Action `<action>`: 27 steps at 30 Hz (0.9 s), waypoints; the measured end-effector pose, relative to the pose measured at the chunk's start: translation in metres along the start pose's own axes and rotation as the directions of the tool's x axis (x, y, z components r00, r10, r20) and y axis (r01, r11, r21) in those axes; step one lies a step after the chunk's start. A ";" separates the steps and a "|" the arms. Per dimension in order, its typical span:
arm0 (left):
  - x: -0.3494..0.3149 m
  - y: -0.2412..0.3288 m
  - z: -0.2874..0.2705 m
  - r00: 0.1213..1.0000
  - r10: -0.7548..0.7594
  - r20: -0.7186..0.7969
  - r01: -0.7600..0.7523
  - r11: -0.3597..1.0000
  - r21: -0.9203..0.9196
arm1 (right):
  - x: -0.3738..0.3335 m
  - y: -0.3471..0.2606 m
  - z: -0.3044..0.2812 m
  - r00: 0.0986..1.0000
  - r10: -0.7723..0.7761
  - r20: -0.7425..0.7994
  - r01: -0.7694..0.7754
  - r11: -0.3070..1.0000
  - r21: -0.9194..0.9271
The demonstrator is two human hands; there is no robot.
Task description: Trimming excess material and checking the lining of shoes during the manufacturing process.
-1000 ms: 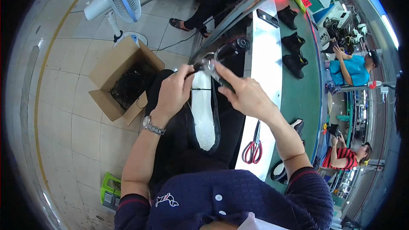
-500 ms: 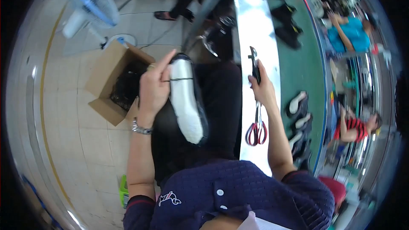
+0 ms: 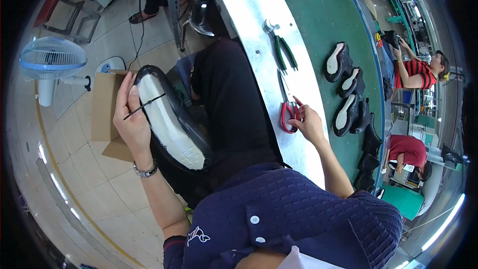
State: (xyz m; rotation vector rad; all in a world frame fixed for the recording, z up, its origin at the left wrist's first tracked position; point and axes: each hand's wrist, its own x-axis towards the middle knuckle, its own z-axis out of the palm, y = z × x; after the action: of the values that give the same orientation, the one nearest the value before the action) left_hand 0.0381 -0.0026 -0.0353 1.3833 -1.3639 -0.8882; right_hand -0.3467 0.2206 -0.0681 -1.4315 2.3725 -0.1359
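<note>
My left hand (image 3: 130, 124) grips a black shoe (image 3: 191, 119) above my lap, its white underside (image 3: 167, 122) turned up and its toe toward my fingers. A thin black tie (image 3: 144, 105) runs across the underside, and its loose end sticks out past my fingers. On the right, my right hand (image 3: 309, 125) closes on the red handles of a pair of scissors (image 3: 288, 114), whose blades point away from me along the metal strip. Farther up that strip lie green-handled pliers (image 3: 281, 50), their handles spread.
The shiny metal strip (image 3: 249, 0) borders a green conveyor belt (image 3: 318, 35) carrying several black shoes (image 3: 346, 114). At left are an open cardboard box (image 3: 104, 109), a fan (image 3: 52, 65) and a red-topped stool (image 3: 52, 5). A person in red stripes (image 3: 413, 74) works across the belt.
My right hand has let go of the pliers, which now lie on the metal strip, and has come down onto the scissors. My left hand with the shoe has moved left, and the view has turned.
</note>
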 end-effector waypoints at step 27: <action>-0.046 0.004 0.016 0.909 0.305 -0.284 -0.215 0.927 0.308 | 0.010 -0.238 -0.064 0.297 -0.464 0.834 -0.508 0.663 0.550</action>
State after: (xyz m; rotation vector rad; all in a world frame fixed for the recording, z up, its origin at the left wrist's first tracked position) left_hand 0.0168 0.0406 -0.0419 1.4315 -1.4016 -0.2806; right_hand -0.1756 0.0906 0.0523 -0.6191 0.9804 -0.1584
